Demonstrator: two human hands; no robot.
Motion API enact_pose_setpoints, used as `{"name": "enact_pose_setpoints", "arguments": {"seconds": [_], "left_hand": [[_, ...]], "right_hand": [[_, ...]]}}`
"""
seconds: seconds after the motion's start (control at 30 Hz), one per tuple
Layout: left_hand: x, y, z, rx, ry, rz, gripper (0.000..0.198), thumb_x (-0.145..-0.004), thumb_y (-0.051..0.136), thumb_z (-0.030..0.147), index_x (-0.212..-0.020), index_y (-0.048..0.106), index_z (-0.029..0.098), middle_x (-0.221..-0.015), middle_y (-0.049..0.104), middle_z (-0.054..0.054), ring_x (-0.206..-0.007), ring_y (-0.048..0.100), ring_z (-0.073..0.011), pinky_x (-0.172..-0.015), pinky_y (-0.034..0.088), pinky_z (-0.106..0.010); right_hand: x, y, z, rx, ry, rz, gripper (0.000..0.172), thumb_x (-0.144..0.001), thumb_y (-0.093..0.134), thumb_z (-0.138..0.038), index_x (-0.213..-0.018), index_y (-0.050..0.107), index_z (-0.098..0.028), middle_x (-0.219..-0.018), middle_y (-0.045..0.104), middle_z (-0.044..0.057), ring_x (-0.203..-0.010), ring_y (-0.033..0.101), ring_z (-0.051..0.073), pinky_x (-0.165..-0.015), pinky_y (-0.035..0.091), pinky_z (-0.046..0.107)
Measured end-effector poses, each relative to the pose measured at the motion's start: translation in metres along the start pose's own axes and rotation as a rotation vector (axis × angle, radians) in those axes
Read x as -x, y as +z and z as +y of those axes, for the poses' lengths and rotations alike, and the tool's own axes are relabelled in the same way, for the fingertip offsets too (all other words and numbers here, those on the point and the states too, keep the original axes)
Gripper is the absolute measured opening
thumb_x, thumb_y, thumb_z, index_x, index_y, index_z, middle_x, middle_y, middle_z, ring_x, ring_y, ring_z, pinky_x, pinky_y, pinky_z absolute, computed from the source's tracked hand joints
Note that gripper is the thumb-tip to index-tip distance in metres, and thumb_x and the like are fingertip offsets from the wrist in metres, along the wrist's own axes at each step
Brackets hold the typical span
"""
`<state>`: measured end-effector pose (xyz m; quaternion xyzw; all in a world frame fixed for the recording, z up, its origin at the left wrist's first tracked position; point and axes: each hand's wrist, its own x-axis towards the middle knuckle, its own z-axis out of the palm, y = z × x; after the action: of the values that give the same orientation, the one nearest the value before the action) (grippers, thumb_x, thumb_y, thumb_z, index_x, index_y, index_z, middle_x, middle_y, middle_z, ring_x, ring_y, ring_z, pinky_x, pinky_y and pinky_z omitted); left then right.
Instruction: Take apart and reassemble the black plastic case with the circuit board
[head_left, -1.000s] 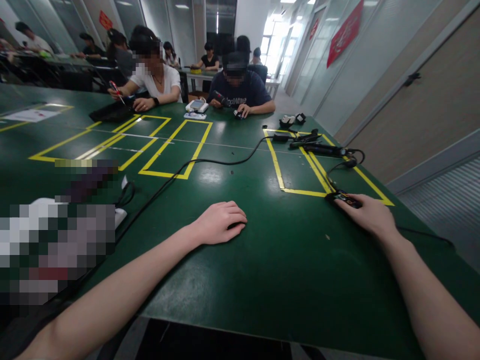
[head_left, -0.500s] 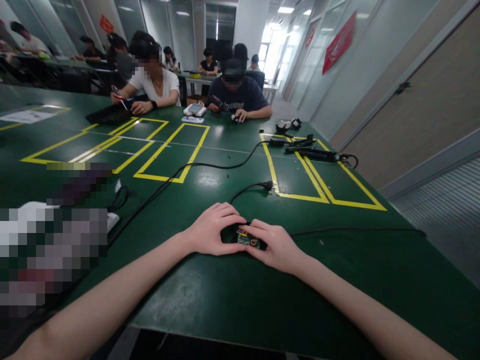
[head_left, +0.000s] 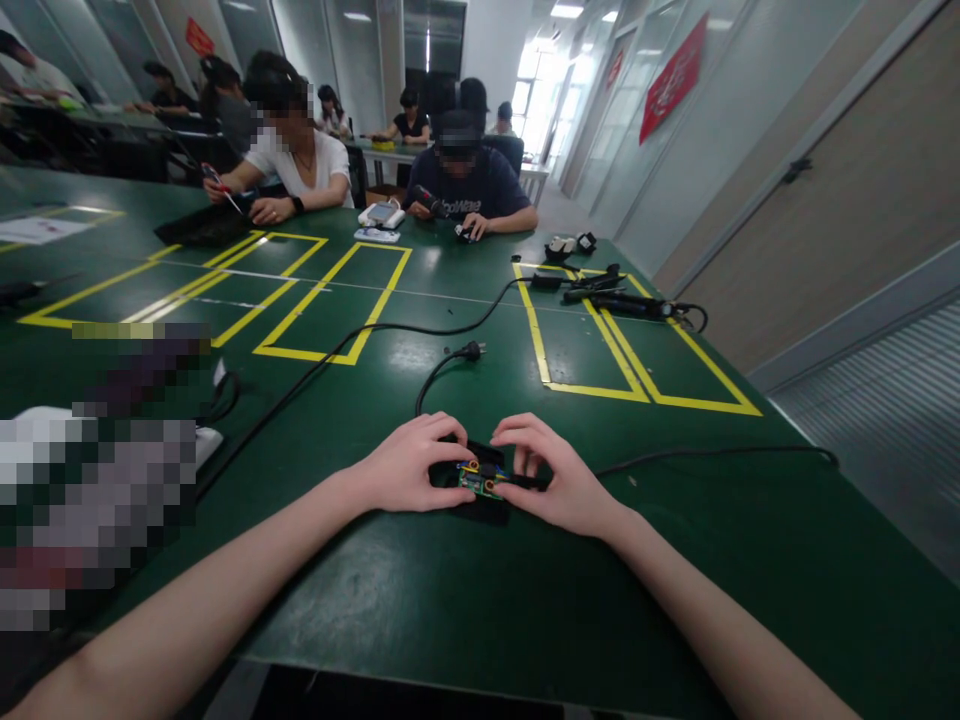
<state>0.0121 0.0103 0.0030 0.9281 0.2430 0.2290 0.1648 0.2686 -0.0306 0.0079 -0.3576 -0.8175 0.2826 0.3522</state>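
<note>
A small black device with an exposed green circuit board (head_left: 481, 482) lies on the green table (head_left: 465, 600) right in front of me. My left hand (head_left: 409, 465) grips its left end with curled fingers. My right hand (head_left: 551, 478) grips its right end the same way. A black cord with a plug (head_left: 471, 350) runs from the device toward the table's middle, and another cord (head_left: 720, 455) trails off to the right.
Yellow tape boxes (head_left: 600, 340) mark the table. Black tools and cables (head_left: 622, 300) lie at the far right. Two people sit across the table working, one in a white shirt (head_left: 300, 165), one in a dark shirt (head_left: 469, 190). A blurred-out patch (head_left: 97, 480) sits at my left.
My right hand brought the device from the yellow box at the right to the middle of the table. Both hands now hold it, and the plug has come into view.
</note>
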Motion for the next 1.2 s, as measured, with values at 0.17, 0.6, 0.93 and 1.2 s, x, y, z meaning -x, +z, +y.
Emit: {"name": "enact_pose_setpoints", "arguments": {"seconds": [0.17,0.6,0.93,1.2], "left_hand": [[-0.003,0.0,0.0,-0.027,-0.012,-0.008,0.03,-0.088,0.077,0.045,-0.108,0.078,0.022,-0.109,0.068,-0.008,-0.102,0.066,-0.0243,-0.092,0.053,-0.038],[-0.002,0.001,0.0,0.013,-0.04,0.016,0.026,-0.09,0.077,0.042,-0.104,0.076,0.02,-0.112,0.069,-0.008,-0.109,0.066,-0.0253,-0.096,0.052,-0.04],[-0.002,0.002,0.007,-0.017,-0.059,0.051,0.027,-0.09,0.076,0.042,-0.102,0.075,0.019,-0.102,0.07,-0.007,-0.107,0.063,-0.0253,-0.095,0.049,-0.04],[-0.004,0.001,0.008,-0.043,-0.019,0.114,0.033,-0.097,0.066,0.048,-0.103,0.075,0.017,-0.096,0.07,-0.009,-0.092,0.063,-0.023,-0.082,0.052,-0.036]], "right_hand": [[-0.001,-0.011,0.011,-0.075,0.075,-0.108,0.03,-0.081,0.085,-0.033,-0.106,0.073,-0.022,-0.115,0.063,0.006,-0.066,0.056,0.008,-0.057,0.052,0.023],[0.002,-0.006,0.021,0.074,-0.09,-0.018,0.026,-0.086,0.08,-0.029,-0.112,0.075,-0.024,-0.117,0.066,0.01,-0.084,0.067,0.016,-0.072,0.059,0.03],[0.007,-0.005,0.015,0.216,-0.172,-0.042,0.03,-0.092,0.071,-0.029,-0.122,0.068,-0.023,-0.11,0.071,0.009,-0.087,0.073,0.018,-0.071,0.061,0.027],[0.002,0.003,0.009,0.224,-0.201,0.068,0.025,-0.104,0.051,-0.023,-0.119,0.071,-0.024,-0.107,0.073,0.009,-0.077,0.07,0.015,-0.066,0.059,0.025]]}}
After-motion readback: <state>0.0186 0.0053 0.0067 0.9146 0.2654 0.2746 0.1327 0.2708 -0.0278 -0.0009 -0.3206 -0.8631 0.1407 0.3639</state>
